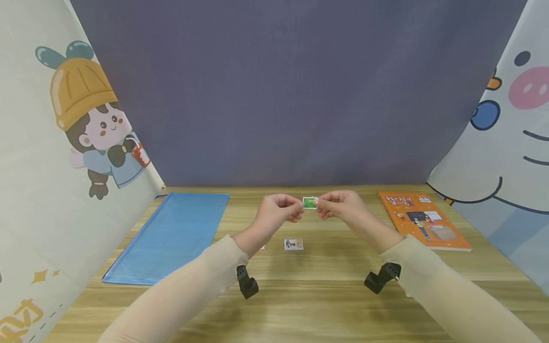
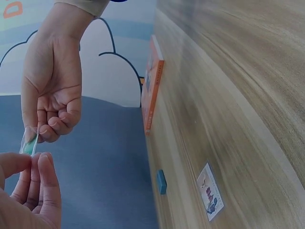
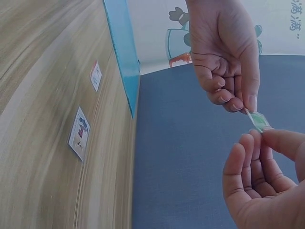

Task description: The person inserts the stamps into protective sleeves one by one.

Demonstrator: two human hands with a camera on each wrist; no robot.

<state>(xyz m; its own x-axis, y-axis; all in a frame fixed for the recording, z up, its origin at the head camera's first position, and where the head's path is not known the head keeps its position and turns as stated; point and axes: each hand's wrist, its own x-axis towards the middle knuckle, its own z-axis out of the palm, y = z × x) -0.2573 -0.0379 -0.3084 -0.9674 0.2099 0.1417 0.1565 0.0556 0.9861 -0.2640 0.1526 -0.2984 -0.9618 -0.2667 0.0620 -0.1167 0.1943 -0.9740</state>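
Green card [image 1: 310, 202], long axis running left to right, pinched at either end by left hand [image 1: 276, 212] and right hand [image 1: 340, 207].

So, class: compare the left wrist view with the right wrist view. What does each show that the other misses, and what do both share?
Only the left wrist view shows the orange book lying on the table and a small blue block at the table's edge. Only the right wrist view shows the blue folder and a second small card farther along the wood. Both show the left hand and the right hand pinching the green card above the wooden table, and the picture card lying flat on it.
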